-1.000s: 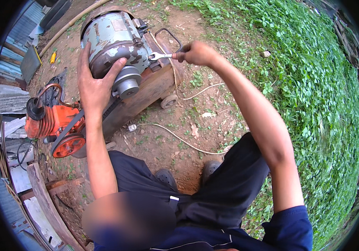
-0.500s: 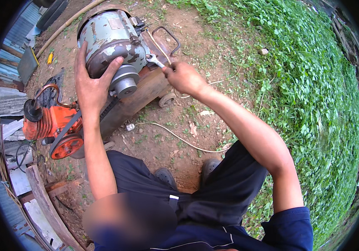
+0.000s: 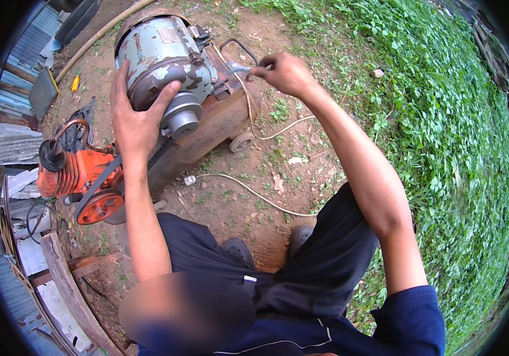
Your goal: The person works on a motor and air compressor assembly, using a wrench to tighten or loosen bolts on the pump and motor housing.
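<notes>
My left hand [image 3: 137, 118] grips the end of a weathered grey-blue electric motor [image 3: 158, 44], thumb above the steel pulley [image 3: 181, 115], fingers along the housing's left side. Right of the motor, my right hand [image 3: 283, 76] is closed round a silver spanner [image 3: 239, 68], which is blurred near a beige cord. The motor sits on a rusty tank [image 3: 213, 127] with a wheel [image 3: 241, 142] and a bent metal handle [image 3: 234, 43]. An orange compressor head [image 3: 76, 172] with a red flywheel and black belt stands to the lower left.
Corrugated sheets [image 3: 8, 145] and planks [image 3: 67, 285] line the left side. A yellow object [image 3: 75, 83] lies on dirt near a leaning panel [image 3: 42, 95]. Pale cable [image 3: 254, 193] runs over the ground before my feet. Leafy grass [image 3: 444, 148] covers the right, with a small stone [image 3: 377, 73].
Since half a second ago my right hand and the spanner have swung up and right, away from the motor's side. My left hand stays on the motor, shifting slightly with the view.
</notes>
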`<state>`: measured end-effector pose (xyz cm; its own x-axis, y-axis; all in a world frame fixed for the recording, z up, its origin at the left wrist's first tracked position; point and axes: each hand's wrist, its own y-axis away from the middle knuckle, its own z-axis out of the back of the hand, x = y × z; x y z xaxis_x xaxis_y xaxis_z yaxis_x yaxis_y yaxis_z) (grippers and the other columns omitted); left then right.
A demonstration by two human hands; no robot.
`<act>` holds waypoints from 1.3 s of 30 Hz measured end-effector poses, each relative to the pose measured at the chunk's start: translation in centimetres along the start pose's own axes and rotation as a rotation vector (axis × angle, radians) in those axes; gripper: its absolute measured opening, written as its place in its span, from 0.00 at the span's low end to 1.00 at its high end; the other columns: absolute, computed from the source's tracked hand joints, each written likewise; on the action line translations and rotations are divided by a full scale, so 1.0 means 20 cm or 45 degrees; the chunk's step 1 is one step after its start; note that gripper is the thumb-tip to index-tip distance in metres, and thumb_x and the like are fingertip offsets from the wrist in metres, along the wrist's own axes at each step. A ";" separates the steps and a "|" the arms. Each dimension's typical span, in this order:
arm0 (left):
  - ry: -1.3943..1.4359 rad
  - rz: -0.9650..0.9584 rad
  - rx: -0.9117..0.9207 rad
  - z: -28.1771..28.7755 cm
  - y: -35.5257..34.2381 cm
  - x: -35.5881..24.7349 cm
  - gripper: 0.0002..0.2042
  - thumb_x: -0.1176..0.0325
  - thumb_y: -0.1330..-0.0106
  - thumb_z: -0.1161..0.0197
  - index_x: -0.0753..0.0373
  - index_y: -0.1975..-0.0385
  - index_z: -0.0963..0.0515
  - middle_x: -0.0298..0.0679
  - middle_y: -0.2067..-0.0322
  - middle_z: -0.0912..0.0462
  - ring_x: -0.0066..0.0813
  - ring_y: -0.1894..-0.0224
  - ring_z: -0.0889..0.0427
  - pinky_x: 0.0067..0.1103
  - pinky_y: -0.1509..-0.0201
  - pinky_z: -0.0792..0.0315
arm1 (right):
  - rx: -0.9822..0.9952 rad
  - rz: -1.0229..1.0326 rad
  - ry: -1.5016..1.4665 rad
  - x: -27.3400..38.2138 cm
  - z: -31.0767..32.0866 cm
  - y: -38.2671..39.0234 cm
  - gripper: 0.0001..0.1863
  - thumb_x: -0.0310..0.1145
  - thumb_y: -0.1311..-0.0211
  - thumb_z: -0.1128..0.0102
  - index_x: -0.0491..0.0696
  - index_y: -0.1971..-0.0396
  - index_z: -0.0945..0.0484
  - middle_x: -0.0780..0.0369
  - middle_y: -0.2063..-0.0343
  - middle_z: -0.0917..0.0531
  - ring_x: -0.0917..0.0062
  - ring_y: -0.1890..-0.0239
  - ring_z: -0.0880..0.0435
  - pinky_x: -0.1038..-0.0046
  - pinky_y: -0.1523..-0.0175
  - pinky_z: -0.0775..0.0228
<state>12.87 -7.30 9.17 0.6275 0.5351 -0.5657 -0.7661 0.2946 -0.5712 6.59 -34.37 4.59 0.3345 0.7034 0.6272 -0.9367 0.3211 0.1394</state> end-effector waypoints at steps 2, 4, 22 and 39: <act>-0.034 -0.014 -0.004 0.00 0.00 -0.01 0.45 0.50 0.53 0.24 0.69 0.38 0.37 0.59 0.39 0.35 0.50 0.37 0.34 0.36 0.34 0.38 | -0.065 0.010 0.031 -0.08 0.03 0.00 0.24 0.53 0.39 0.40 0.47 0.58 0.17 0.54 0.64 0.15 0.66 0.60 0.16 0.63 0.51 0.26; -0.057 -0.016 -0.011 0.01 0.01 -0.02 0.45 0.50 0.52 0.24 0.68 0.38 0.37 0.59 0.40 0.35 0.50 0.37 0.34 0.36 0.34 0.38 | 0.092 -0.067 -0.169 -0.08 0.01 0.05 0.25 0.52 0.39 0.40 0.44 0.56 0.18 0.51 0.63 0.15 0.63 0.58 0.16 0.64 0.50 0.26; -0.064 0.006 0.013 0.02 0.01 -0.03 0.45 0.49 0.51 0.25 0.71 0.38 0.37 0.58 0.40 0.33 0.47 0.38 0.31 0.33 0.35 0.37 | -0.214 -0.158 -0.350 0.03 -0.17 0.09 0.21 0.47 0.41 0.41 0.42 0.62 0.17 0.47 0.63 0.17 0.56 0.55 0.18 0.61 0.48 0.28; -0.067 -0.024 0.000 0.02 0.02 -0.03 0.45 0.48 0.50 0.26 0.72 0.37 0.37 0.59 0.41 0.32 0.46 0.39 0.30 0.33 0.35 0.37 | -0.130 -0.111 -0.193 0.08 -0.24 0.11 0.22 0.47 0.39 0.43 0.41 0.59 0.19 0.46 0.62 0.17 0.54 0.55 0.18 0.60 0.48 0.28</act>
<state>12.22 -7.21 9.48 0.6338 0.5701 -0.5228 -0.7541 0.3053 -0.5814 5.53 -29.46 2.12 0.3875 0.5688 0.7255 -0.8868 0.4451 0.1247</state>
